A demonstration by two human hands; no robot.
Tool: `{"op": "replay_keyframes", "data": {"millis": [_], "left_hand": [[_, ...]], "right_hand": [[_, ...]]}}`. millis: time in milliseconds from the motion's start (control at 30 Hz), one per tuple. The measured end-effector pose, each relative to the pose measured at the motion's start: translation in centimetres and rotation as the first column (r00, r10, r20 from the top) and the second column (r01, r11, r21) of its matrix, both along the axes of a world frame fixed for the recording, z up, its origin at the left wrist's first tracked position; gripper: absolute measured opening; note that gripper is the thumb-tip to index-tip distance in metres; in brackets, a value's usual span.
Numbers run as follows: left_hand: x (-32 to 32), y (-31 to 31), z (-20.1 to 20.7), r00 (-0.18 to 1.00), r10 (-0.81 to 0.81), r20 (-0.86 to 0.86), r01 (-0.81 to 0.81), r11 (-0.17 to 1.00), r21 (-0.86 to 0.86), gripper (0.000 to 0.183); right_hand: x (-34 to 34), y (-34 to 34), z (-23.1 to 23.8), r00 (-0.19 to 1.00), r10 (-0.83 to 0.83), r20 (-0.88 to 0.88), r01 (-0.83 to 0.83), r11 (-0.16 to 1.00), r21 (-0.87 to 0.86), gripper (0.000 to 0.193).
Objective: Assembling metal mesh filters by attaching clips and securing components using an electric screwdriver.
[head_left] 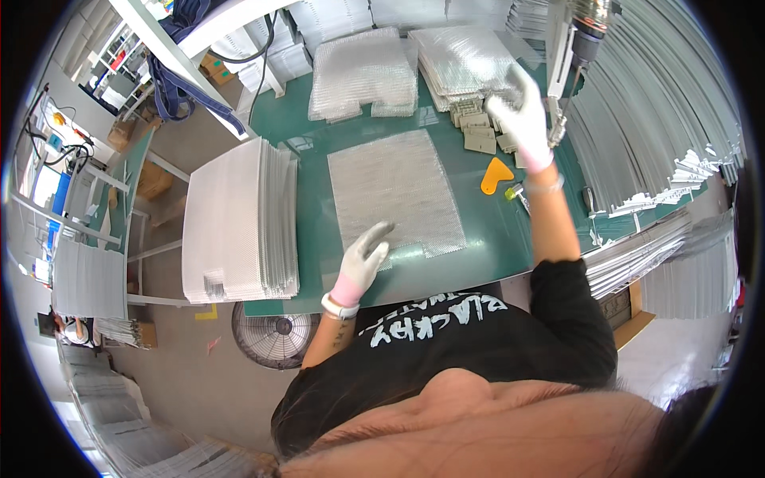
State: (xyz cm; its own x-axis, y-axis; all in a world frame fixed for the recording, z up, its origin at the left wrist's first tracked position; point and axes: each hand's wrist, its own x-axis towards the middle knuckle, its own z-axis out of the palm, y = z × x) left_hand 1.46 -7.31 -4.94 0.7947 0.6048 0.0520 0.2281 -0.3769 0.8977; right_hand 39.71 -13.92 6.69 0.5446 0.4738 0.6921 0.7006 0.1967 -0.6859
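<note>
A grey, finely textured sheet with a notched near edge lies flat on the green tabletop. At its near left corner, my left hand, in a white and pink glove, has its fingers apart and holds nothing. My right hand, gloved the same way, reaches to the far right with thumb and fingers spread. It is over small beige rectangular pieces, partly covering them, beside a stack of shiny translucent sheets. An orange scraper-like piece lies nearer me, below the right wrist.
At the left edge stands a tall stack of white sheets. Another translucent stack sits at the back. A hanging power tool is close to my right hand. Many grey sheets crowd the right side. A floor fan stands below the table.
</note>
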Motion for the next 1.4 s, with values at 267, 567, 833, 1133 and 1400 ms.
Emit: {"op": "replay_keyframes", "data": {"millis": [267,567,833,1133,1400], "left_hand": [[4.5,-3.1,2.6,0.563,0.419,0.712,-0.315,0.906,-0.284,0.054],[-2.8,-2.2,0.5,0.739,0.582,0.341,-0.413,0.79,-0.453,0.09],[-1.5,-0.4,0.5,0.887,0.453,-0.085,-0.325,0.745,0.582,0.086],[1.2,3.1,1.5,0.833,0.466,-0.297,-0.235,0.785,0.573,0.081],[1.5,3.2,0.9,0.786,0.48,-0.389,-0.219,0.805,0.551,0.08]], "right_hand": [[-16.3,-7.4,-4.8,0.929,0.26,0.264,-0.135,0.902,-0.411,0.094],[-12.7,-11.4,-4.2,0.972,0.136,-0.191,-0.229,0.735,-0.639,0.092],[-12.8,-9.3,-8.0,0.996,0.056,-0.074,-0.091,0.745,-0.661,0.082],[-10.4,-5.3,-10.5,0.995,0.092,0.04,-0.039,0.724,-0.689,0.075],[-10.7,-4.5,-11.6,0.993,0.089,0.074,-0.002,0.65,-0.76,0.073]]}}
